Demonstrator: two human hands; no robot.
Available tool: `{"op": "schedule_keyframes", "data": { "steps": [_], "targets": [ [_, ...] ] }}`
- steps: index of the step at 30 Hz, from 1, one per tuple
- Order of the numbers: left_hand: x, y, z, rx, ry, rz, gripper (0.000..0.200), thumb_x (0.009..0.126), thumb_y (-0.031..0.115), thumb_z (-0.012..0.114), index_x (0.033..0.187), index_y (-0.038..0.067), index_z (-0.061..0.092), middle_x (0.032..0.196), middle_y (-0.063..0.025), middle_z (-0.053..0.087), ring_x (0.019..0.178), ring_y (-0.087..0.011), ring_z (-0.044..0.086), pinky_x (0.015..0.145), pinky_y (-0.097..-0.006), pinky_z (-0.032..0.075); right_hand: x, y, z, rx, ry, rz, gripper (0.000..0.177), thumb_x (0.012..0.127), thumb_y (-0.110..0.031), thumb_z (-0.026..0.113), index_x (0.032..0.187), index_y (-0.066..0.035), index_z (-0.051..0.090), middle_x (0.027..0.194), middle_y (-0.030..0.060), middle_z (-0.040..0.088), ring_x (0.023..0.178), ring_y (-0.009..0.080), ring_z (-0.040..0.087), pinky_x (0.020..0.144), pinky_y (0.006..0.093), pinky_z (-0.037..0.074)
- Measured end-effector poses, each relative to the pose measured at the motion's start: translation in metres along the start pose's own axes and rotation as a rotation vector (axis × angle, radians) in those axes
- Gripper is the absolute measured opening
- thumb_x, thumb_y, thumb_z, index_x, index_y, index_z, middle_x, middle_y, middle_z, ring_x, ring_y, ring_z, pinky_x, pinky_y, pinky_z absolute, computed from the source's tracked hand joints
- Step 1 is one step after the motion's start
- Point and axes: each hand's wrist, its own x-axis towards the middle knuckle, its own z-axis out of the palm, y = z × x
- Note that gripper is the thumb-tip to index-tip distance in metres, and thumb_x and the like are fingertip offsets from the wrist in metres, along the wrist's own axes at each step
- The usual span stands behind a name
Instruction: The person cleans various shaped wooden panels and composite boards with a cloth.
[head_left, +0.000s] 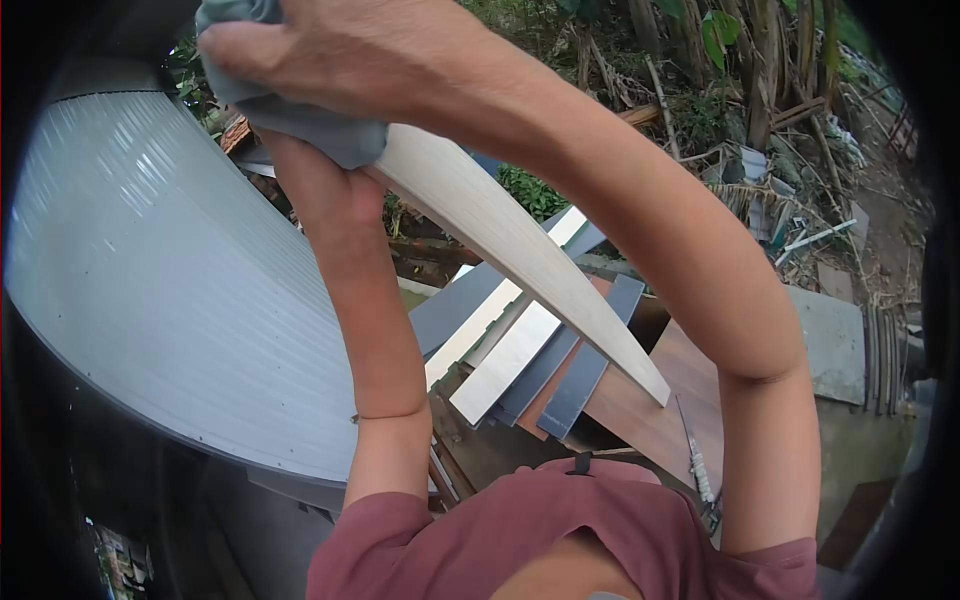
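Note:
A grey-blue cloth (300, 122) is bunched at the upper left, pressed around the upper end of a long pale wood-grain plank (500, 245). My right hand (330, 55) reaches across from the right and grips the cloth from above, thumb side showing. My left hand (325, 185) comes up from below; only its heel and wrist show, and the cloth hides its fingers. From the cloth the plank slants down to the right. Its lower end is over a brown wood-grain board (690, 385).
Several grey, white and brown strips (510, 360) lie crossed beneath the plank. A thin-bladed tool with a pale handle (698, 465) lies near my right upper arm. A corrugated metal sheet (180, 270) curves along the left. Plants and debris (760, 190) lie beyond.

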Motion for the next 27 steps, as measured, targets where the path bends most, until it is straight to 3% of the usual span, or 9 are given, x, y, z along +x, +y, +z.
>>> {"op": "schedule_keyframes", "data": {
  "steps": [1, 5, 11, 13, 15, 17, 18, 22, 27],
  "targets": [
    [-0.005, 0.001, 0.004, 0.077, -0.054, 0.042, 0.062, 0.095, 0.051, 0.028, 0.132, 0.002, 0.031, 0.127, -0.0155, 0.044, 0.118, -0.0262, 0.047, 0.099, -0.0423, 0.042, 0.007, 0.004, 0.044, -0.101, 0.255, -0.029, 0.033, 0.078, -0.020, 0.061, 0.107, -0.005, 0.058, 0.114, 0.0189, 0.051, 0.111, 0.0323, 0.048, 0.092, 0.0404, 0.040],
    [0.001, -0.020, -0.017, 0.913, -0.192, 0.436, 0.062, 0.096, 0.049, 0.031, 0.138, 0.004, 0.023, 0.132, -0.0144, 0.041, 0.119, -0.0282, 0.045, 0.100, -0.0384, 0.043, -0.007, 0.034, 0.077, -0.290, 0.360, -0.155, 0.035, 0.071, -0.019, 0.064, 0.103, -0.004, 0.058, 0.115, 0.0197, 0.050, 0.113, 0.0331, 0.046, 0.093, 0.0419, 0.039],
    [0.003, -0.021, -0.004, -0.306, -0.317, -0.207, 0.075, 0.092, 0.060, 0.023, 0.141, 0.004, 0.017, 0.140, -0.0206, 0.031, 0.124, -0.0364, 0.040, 0.102, -0.0397, 0.040, -0.098, 0.038, 0.042, -0.102, 0.399, 0.011, 0.043, 0.067, -0.009, 0.070, 0.105, -0.003, 0.052, 0.119, 0.0200, 0.047, 0.111, 0.0364, 0.047, 0.093, 0.0424, 0.041],
    [0.009, -0.029, 0.006, -0.120, -0.196, -0.107, 0.089, 0.081, 0.075, 0.021, 0.144, 0.012, 0.015, 0.141, -0.0267, 0.027, 0.124, -0.0439, 0.038, 0.100, -0.0536, 0.039, -0.144, 0.040, 0.034, -0.186, 0.307, 0.122, 0.048, 0.067, -0.005, 0.071, 0.110, -0.005, 0.048, 0.123, 0.0186, 0.046, 0.113, 0.0373, 0.047, 0.094, 0.0424, 0.041],
    [0.013, -0.034, 0.002, -0.150, -0.162, -0.151, 0.091, 0.083, 0.072, 0.014, 0.142, 0.003, 0.015, 0.141, -0.0246, 0.027, 0.123, -0.0451, 0.036, 0.100, -0.0589, 0.033, -0.196, 0.049, 0.029, -0.250, 0.233, 0.224, 0.056, 0.064, -0.001, 0.072, 0.114, -0.008, 0.047, 0.131, 0.0172, 0.042, 0.116, 0.0360, 0.047, 0.094, 0.0412, 0.042],
    [0.026, -0.051, -0.017, -0.157, -0.187, -0.171, 0.090, 0.080, 0.076, 0.027, 0.143, 0.013, 0.016, 0.134, -0.0273, 0.037, 0.104, -0.0396, 0.056, 0.085, -0.0524, 0.050, -0.248, 0.055, 0.021, -0.232, 0.169, 0.375, 0.055, 0.065, 0.001, 0.069, 0.114, -0.009, 0.048, 0.133, 0.0171, 0.041, 0.116, 0.0358, 0.048, 0.094, 0.0405, 0.043],
    [0.028, -0.054, -0.017, -0.206, -0.151, -0.210, 0.093, 0.080, 0.076, 0.029, 0.141, 0.006, 0.017, 0.127, -0.0268, 0.045, 0.090, -0.0312, 0.061, 0.079, -0.0478, 0.053, -0.274, 0.058, 0.019, -0.276, 0.165, 0.392, 0.054, 0.065, 0.001, 0.069, 0.113, -0.009, 0.048, 0.133, 0.0181, 0.041, 0.117, 0.0363, 0.047, 0.095, 0.0406, 0.043],
    [0.031, -0.066, -0.026, -0.173, -0.150, -0.304, 0.098, 0.081, 0.076, 0.025, 0.133, -0.008, 0.030, 0.106, -0.0156, 0.057, 0.080, -0.0184, 0.054, 0.074, -0.0404, 0.047, -0.375, 0.067, 0.013, -0.348, 0.123, 0.509, 0.055, 0.064, 0.000, 0.069, 0.113, -0.009, 0.047, 0.133, 0.0194, 0.041, 0.118, 0.0388, 0.045, 0.095, 0.0419, 0.042],
    [0.031, -0.077, -0.038, -0.148, -0.122, -0.317, 0.101, 0.080, 0.077, 0.027, 0.132, -0.009, 0.030, 0.080, -0.0076, 0.049, 0.072, -0.0166, 0.048, 0.068, -0.0356, 0.044, -0.458, 0.067, 0.000, -0.371, 0.052, 0.626, 0.057, 0.062, 0.000, 0.070, 0.113, -0.010, 0.044, 0.132, 0.0201, 0.040, 0.118, 0.0405, 0.045, 0.096, 0.0430, 0.042]
  ]
}}
